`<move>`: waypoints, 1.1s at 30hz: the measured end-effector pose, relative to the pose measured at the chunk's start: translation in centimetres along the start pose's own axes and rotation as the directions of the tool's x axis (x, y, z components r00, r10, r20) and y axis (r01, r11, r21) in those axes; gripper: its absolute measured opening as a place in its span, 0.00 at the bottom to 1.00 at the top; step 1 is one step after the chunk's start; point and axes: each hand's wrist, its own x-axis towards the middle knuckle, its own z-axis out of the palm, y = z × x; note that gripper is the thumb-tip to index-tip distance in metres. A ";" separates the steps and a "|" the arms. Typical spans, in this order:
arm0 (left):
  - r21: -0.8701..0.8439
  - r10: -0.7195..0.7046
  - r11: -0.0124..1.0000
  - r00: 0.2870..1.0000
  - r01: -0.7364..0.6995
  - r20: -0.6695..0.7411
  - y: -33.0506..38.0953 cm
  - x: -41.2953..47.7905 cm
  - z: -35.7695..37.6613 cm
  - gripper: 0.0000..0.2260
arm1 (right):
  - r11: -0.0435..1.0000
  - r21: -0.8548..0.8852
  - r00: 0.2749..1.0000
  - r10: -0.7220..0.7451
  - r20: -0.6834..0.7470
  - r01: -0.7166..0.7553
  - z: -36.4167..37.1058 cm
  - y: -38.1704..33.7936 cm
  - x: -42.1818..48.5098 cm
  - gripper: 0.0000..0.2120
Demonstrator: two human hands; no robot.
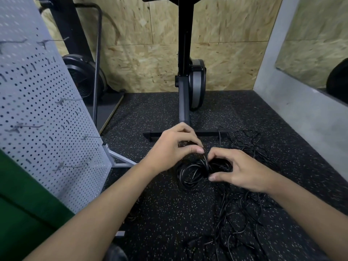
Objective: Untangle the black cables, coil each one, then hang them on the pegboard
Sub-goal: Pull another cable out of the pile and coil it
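Both hands grip one black cable coil [194, 172], left hand [175, 146] curled over its top, right hand [235, 170] pinching its side, above loose tangled cables [237, 210] on the speckled floor [160, 204].

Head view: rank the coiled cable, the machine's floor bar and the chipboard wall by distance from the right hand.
1. coiled cable: in the right hand grip, at its left.
2. floor bar: farther ahead.
3. chipboard wall: farthest, at the back.

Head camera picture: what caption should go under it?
Left hand and right hand hold a black cable coil near tangled cables, pegboard on the left.
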 end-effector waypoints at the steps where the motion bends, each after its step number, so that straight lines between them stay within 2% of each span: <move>1: -0.053 -0.053 0.997 0.999 0.054 0.010 -0.1 0.0 -0.1 0.06 | 0.999 0.045 1.000 -0.020 -0.014 0.021 0.1 -0.2 0.1 0.11; 3: -0.166 -0.160 0.972 0.985 0.169 0.068 -0.7 0.2 -0.1 0.07 | 0.993 0.107 0.998 -0.053 -0.040 0.057 0.1 -0.4 0.1 0.10; 7: -0.357 -0.266 0.883 0.952 0.304 0.153 -1.4 0.2 0.4 0.10 | 0.980 0.171 0.991 -0.084 -0.101 0.101 0.2 -0.3 0.4 0.10; 11: -0.418 -0.319 0.826 0.925 0.378 0.205 -1.4 -0.1 0.1 0.14 | 0.971 0.202 0.979 -0.089 -0.182 0.126 0.6 0.2 0.6 0.12; 15: -0.461 -0.398 0.738 0.870 0.492 0.292 -1.6 -1.0 0.1 0.16 | 0.976 0.203 0.982 -0.037 -0.183 0.074 1.1 0.3 0.6 0.15; 18: -0.487 -0.427 0.696 0.849 0.528 0.310 -1.0 -1.4 0.3 0.19 | 0.981 0.187 0.979 -0.006 -0.201 0.045 1.4 0.1 0.7 0.24; 21: -0.548 -0.462 0.574 0.793 0.608 0.396 -0.3 -1.2 -0.1 0.26 | 0.994 0.089 0.966 -0.036 -0.255 0.061 1.3 0.0 0.7 0.29; 22: -0.522 -0.446 0.605 0.800 0.600 0.402 -0.3 -1.2 -0.1 0.25 | 0.997 0.054 0.965 -0.047 -0.259 0.063 1.4 -0.1 0.7 0.29; 24: -0.331 -0.410 0.778 0.831 0.534 0.376 -0.5 -1.2 0.0 0.19 | 0.998 0.027 0.967 -0.039 -0.250 0.048 1.5 -0.1 0.6 0.28; 25: -0.228 -0.406 0.834 0.838 0.503 0.366 -0.5 -1.2 0.2 0.19 | 0.999 0.013 0.969 -0.032 -0.247 0.036 1.4 0.0 0.6 0.28; 28: -0.101 -0.413 0.881 0.856 0.461 0.310 0.0 -1.3 0.9 0.18 | 1.000 -0.013 0.977 -0.012 -0.211 0.010 1.1 0.3 0.4 0.26; 33: 0.015 -0.374 0.923 0.888 0.384 0.267 0.3 -1.3 1.5 0.17 | 0.998 0.059 0.975 0.049 -0.215 -0.037 1.3 0.1 0.3 0.16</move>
